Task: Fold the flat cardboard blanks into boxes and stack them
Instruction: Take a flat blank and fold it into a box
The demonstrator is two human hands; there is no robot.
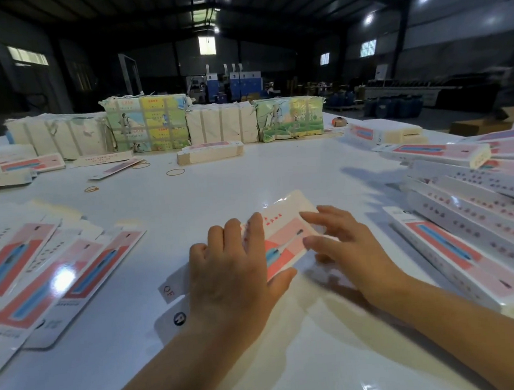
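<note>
blank (284, 245) end tab reads "qf". left hand (234, 276) fingers curl over its left edge, thumb beneath, grasping; right hand (349, 246) fingers straight, resting on its right side.

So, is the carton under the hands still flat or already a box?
Partly folded. The carton has one panel lifted off the table under the left hand and right hand; not yet a closed box.

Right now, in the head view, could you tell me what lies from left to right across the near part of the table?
Flat blanks → left hand → blank being folded → right hand → folded boxes.
</note>
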